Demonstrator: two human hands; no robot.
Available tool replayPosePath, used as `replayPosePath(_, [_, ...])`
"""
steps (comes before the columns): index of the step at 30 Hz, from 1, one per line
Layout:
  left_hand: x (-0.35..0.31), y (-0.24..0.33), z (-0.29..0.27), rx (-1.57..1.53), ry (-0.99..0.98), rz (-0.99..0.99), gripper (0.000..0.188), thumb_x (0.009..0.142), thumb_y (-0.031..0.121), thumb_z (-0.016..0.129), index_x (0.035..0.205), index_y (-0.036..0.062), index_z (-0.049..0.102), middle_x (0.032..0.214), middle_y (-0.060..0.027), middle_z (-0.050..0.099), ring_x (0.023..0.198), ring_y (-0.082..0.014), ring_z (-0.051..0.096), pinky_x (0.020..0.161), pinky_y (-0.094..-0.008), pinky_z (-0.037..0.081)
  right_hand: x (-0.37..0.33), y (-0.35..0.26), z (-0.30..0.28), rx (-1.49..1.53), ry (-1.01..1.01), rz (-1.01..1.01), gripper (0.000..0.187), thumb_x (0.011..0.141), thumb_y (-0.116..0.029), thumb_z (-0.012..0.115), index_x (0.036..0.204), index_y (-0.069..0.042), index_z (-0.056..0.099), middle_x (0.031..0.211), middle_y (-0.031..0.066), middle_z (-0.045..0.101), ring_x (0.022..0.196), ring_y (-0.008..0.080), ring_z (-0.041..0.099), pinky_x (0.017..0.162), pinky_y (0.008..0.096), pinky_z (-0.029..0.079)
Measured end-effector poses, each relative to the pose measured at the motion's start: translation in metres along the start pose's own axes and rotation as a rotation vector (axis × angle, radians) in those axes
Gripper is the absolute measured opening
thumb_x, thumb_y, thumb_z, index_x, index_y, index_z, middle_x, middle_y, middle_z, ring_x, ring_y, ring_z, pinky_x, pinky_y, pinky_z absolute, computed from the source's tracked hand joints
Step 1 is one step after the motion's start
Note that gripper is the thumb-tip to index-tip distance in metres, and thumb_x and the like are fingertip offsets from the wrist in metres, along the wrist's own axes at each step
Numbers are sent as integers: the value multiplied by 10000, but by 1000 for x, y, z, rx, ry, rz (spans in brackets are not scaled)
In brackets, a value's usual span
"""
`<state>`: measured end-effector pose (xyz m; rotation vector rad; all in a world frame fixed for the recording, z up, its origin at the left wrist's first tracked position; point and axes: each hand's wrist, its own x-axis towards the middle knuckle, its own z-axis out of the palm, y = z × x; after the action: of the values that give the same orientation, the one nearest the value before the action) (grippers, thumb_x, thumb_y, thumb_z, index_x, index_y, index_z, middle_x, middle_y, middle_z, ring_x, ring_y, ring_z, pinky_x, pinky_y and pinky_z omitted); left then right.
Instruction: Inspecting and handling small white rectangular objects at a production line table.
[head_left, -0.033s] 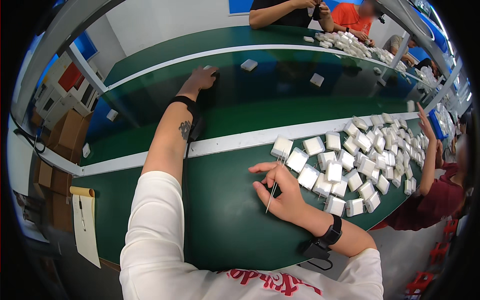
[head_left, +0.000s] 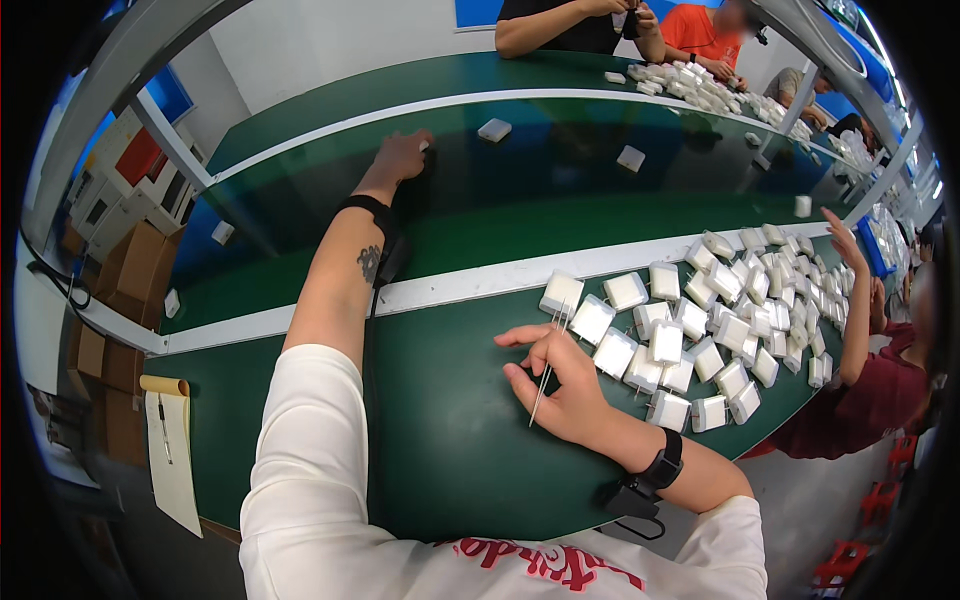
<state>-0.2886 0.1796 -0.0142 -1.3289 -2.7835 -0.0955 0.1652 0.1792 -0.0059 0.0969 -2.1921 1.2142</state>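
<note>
My left hand [head_left: 403, 157] reaches far out over the dark green belt, fingers bent down around a white power adapter [head_left: 424, 147]. Only a small corner of that adapter shows past the fingertips; the rest is hidden. Above the near green tabletop [head_left: 450, 440], my right hand [head_left: 568, 390] holds thin metal tweezers [head_left: 546, 375], slanting between thumb and fingers with both ends sticking out. Right beside it spreads a pile of white adapters [head_left: 666, 342], several with metal pins showing.
Loose adapters lie on the belt, one [head_left: 494, 130] right of my left hand. A white rail [head_left: 480, 285] separates belt and tabletop. At left hangs a notepad [head_left: 172, 440] with a pen. A co-worker's hand [head_left: 845, 240] reaches in at right; other people sit across.
My left fingers have drawn in around the adapter, which was behind them before. At far right, another adapter has moved left along the belt, away from the co-worker's hand, which has dipped slightly.
</note>
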Motion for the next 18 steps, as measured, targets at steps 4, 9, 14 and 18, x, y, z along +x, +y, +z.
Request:
replayPosePath(4, [-38, 31, -35, -1212, -114, 8, 371, 1005, 277, 591, 1350, 207, 472, 1298, -220, 589, 1153, -318, 618, 969, -430, 523, 1, -1, 0, 10, 1, -10, 322, 834, 42, 699, 820, -72, 398, 1126, 173, 680, 920, 247, 647, 787, 320, 510])
replayPosePath(9, [-149, 77, -93, -2019, -337, 377, 392, 1060, 237, 484, 1435, 239, 368, 1416, -300, 474, 1210, -407, 594, 1006, -456, 542, 1, -1, 4, 64, 49, -10, 292, 803, 40, 707, 813, -59, 433, 1044, 147, 679, 862, 288, 618, 711, 347, 484])
replayPosePath(14, [-219, 99, -132, -2006, -464, 641, 425, 1064, 240, 448, 1467, 275, 319, 1435, -348, 429, 1211, -477, 582, 1000, -521, 538, 0, -2, 4, 73, 7, 31, 297, 841, 37, 689, 818, -53, 408, 1065, 169, 676, 893, 251, 655, 779, 333, 522])
replayPosePath(18, [-241, 104, -146, -1961, -477, 649, 432, 1067, 283, 435, 1475, 306, 294, 1441, -361, 414, 1196, -481, 591, 979, -533, 547, 0, -4, 1, 70, -37, 69, 303, 868, 38, 672, 835, -52, 385, 1096, 186, 677, 912, 219, 658, 822, 323, 526])
